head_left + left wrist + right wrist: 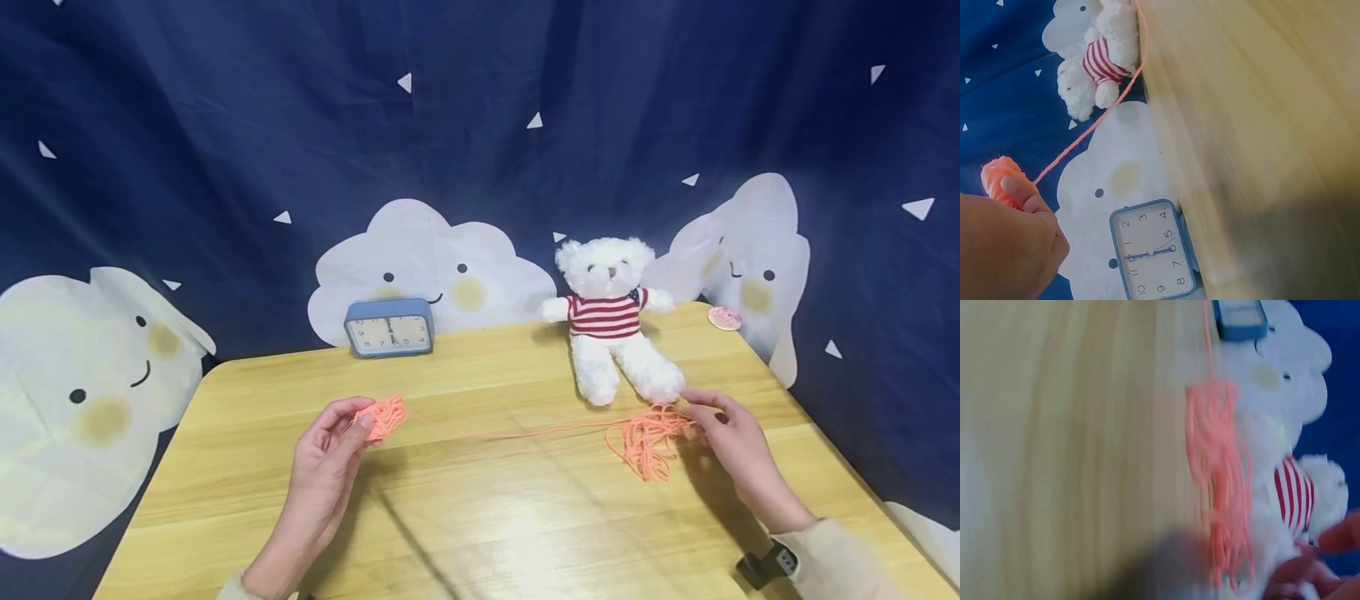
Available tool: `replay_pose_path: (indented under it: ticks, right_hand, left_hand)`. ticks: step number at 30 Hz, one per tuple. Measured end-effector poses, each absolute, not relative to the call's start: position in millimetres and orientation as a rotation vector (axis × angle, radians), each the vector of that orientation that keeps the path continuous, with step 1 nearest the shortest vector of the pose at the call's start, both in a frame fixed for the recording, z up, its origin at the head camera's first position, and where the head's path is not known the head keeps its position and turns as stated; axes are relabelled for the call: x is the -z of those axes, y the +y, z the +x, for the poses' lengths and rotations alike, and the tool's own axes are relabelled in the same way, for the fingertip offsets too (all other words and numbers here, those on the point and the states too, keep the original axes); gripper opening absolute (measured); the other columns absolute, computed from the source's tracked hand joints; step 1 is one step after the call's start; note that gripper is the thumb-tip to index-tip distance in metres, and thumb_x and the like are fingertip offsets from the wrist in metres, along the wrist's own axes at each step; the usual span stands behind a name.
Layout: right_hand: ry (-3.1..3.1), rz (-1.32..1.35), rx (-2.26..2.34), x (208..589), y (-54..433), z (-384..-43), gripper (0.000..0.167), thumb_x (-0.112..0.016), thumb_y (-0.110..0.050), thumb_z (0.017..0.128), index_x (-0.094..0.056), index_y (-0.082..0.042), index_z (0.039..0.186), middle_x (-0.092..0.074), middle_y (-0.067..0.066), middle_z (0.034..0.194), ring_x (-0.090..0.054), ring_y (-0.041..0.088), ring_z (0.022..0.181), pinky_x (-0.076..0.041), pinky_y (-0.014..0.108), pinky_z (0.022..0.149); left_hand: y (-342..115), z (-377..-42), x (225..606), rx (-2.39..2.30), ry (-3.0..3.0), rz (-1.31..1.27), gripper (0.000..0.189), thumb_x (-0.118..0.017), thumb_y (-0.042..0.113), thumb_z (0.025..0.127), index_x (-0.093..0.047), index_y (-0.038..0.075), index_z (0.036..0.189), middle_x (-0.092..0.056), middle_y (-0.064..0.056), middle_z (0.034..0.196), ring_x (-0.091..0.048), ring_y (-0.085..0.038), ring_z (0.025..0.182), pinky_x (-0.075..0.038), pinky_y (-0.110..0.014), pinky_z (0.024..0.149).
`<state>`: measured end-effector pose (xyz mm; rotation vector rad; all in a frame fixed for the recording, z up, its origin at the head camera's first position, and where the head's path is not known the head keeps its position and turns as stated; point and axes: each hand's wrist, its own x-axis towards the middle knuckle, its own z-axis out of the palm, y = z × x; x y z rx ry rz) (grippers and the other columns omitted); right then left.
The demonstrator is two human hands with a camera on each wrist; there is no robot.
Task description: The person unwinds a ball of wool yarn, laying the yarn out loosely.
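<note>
Your left grip (324,460) pinches the yarn bundle (387,417), with loose yarn (649,443) just left of your right grip (738,443), its hold unclear.

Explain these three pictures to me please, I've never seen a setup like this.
There's no machine here, only bare-handed human work. The wide picture comes from a camera on the head, looking forward and down; the two sideways ones come from cameras on the left and right wrists. The wooden table carries a blue clock, a white teddy bear and a pink disc. The left hand holds an orange yarn bundle, and a strand runs from it to a loose tangle by the right hand; I can't tell whether that hand grips it.
</note>
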<state>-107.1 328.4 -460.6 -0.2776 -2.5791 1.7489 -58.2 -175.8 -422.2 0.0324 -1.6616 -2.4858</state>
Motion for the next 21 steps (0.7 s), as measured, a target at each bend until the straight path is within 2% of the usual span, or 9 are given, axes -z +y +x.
replay_pose_path:
  ticks: [3,5,8,12,15,21]
  right_hand:
    - [-2.419,-0.235,-1.859,459,309,-104,0.023,-0.062,-0.009,0.111,-0.068,0.005,0.128,-0.07,-0.005,0.094,-0.063,0.012,0.076,-0.061,0.028,0.063]
    - [-2.394,-0.155,-1.935,459,293,-103,0.021,-0.062,-0.006,0.11,-0.069,0.006,0.126,-0.072,-0.003,0.098,-0.063,0.011,0.077,-0.062,0.027,0.066]
    - [-2.485,0.016,-2.016,458,268,-105,0.028,-0.062,-0.007,0.11,-0.065,0.008,0.133,-0.074,0.011,0.111,-0.064,0.015,0.082,-0.061,0.028,0.07]
    - [-2.635,0.311,-2.143,461,234,-113,0.039,-0.06,-0.009,0.11,-0.058,0.007,0.146,-0.068,0.026,0.136,-0.067,0.028,0.095,-0.061,0.032,0.078]
    - [-2.668,0.494,-2.27,467,206,-121,0.044,-0.059,-0.006,0.109,-0.054,0.006,0.15,-0.061,0.029,0.147,-0.067,0.035,0.102,-0.062,0.034,0.084]
    - [-2.628,0.735,-2.48,476,157,-132,0.055,-0.058,0.001,0.104,-0.046,0.006,0.158,-0.052,0.027,0.156,-0.067,0.034,0.103,-0.061,0.033,0.087]
  left_hand:
    - [-175,-59,420,2.49,-1.66,0.036,0.018,-0.063,-0.007,0.107,-0.069,-0.001,0.123,-0.069,-0.004,0.111,-0.069,-0.01,0.097,-0.061,-0.021,0.087]
    - [-176,-59,419,2.489,-1.661,0.044,0.018,-0.063,-0.007,0.107,-0.07,0.0,0.122,-0.069,-0.004,0.11,-0.069,-0.01,0.096,-0.061,-0.02,0.086]
    - [-175,-59,417,2.487,-1.669,0.059,0.019,-0.063,-0.008,0.107,-0.07,0.001,0.122,-0.068,-0.004,0.11,-0.068,-0.01,0.095,-0.061,-0.02,0.085]
    - [-173,-58,414,2.496,-1.692,0.056,0.021,-0.064,-0.008,0.106,-0.071,0.002,0.122,-0.068,-0.004,0.112,-0.068,-0.01,0.095,-0.061,-0.02,0.086]
    - [-170,-59,413,2.507,-1.703,0.01,0.022,-0.064,-0.01,0.105,-0.07,0.001,0.123,-0.068,-0.006,0.113,-0.068,-0.01,0.096,-0.061,-0.021,0.086]
    - [-165,-60,411,2.53,-1.711,-0.099,0.027,-0.062,-0.013,0.103,-0.067,-0.003,0.127,-0.067,-0.009,0.117,-0.068,-0.012,0.1,-0.062,-0.022,0.086]
